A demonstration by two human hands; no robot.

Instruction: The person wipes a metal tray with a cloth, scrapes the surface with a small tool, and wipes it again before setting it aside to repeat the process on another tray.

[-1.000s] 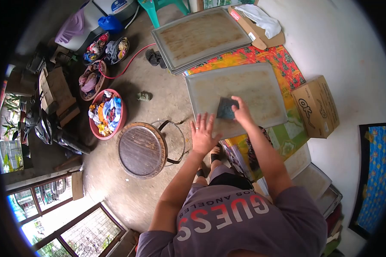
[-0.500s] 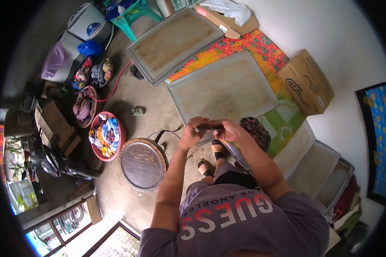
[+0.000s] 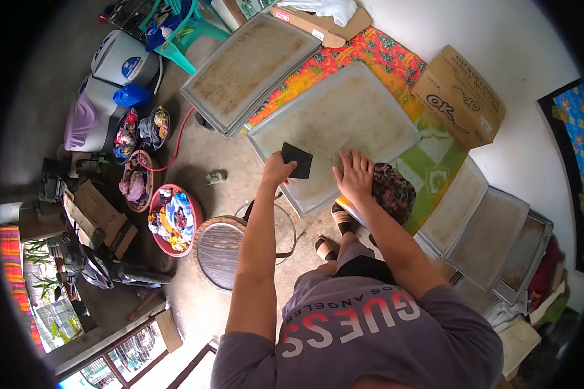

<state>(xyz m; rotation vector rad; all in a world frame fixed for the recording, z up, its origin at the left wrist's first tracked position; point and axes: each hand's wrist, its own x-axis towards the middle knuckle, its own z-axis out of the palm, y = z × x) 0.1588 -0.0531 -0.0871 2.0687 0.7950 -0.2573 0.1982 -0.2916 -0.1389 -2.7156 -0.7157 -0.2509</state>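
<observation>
My left hand (image 3: 279, 170) grips a flat black square piece (image 3: 297, 160) by its edge, thumb on its face, over the left part of a large grey metal tray (image 3: 350, 110). The tray's surface has brownish stains. My right hand (image 3: 355, 178) lies palm down with fingers spread at the tray's near right part, holding nothing. Just right of it is a dark patterned round item (image 3: 392, 194).
A stack of trays (image 3: 250, 71) stands at the upper left, more trays (image 3: 486, 240) at the right. A cardboard box (image 3: 457, 97) leans by the wall. A round wooden stool (image 3: 219, 253) and basins of clothes (image 3: 175, 220) are at the left.
My hands were together around the dark piece and have moved apart. My left hand now holds it alone, while my right hand has opened onto the tray. The view has shifted slightly.
</observation>
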